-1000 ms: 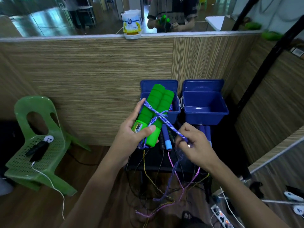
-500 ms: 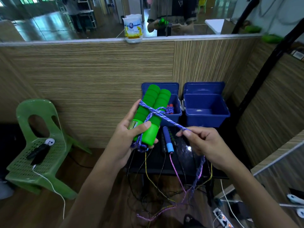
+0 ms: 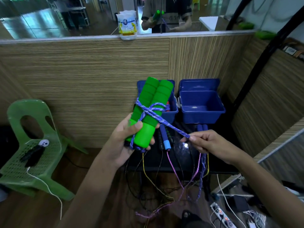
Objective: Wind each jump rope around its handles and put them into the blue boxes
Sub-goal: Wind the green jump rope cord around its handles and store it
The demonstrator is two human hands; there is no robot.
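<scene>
My left hand [image 3: 125,142] grips two green foam handles [image 3: 151,106] held side by side, tilted up to the right. A blue-and-white braided rope [image 3: 164,122] crosses their middle in a few turns and runs down to the right. My right hand [image 3: 205,143] pinches that rope taut; the slack hangs below it toward the floor. Behind the handles stand two open blue boxes: the left box [image 3: 171,112] has something red and blue inside, the right box [image 3: 203,111] shows a bare bottom.
More jump ropes lie on the black table [image 3: 164,160]: one with blue handles [image 3: 165,139], a dark one, another blue pair [image 3: 202,127]; their cords dangle to the floor. A green plastic chair [image 3: 31,145] stands left. A power strip [image 3: 222,214] lies at lower right.
My right hand has pulled the rope out to the right and slightly up, drawing it taut across the handles. My left hand has kept its grip, the handles a little more upright.
</scene>
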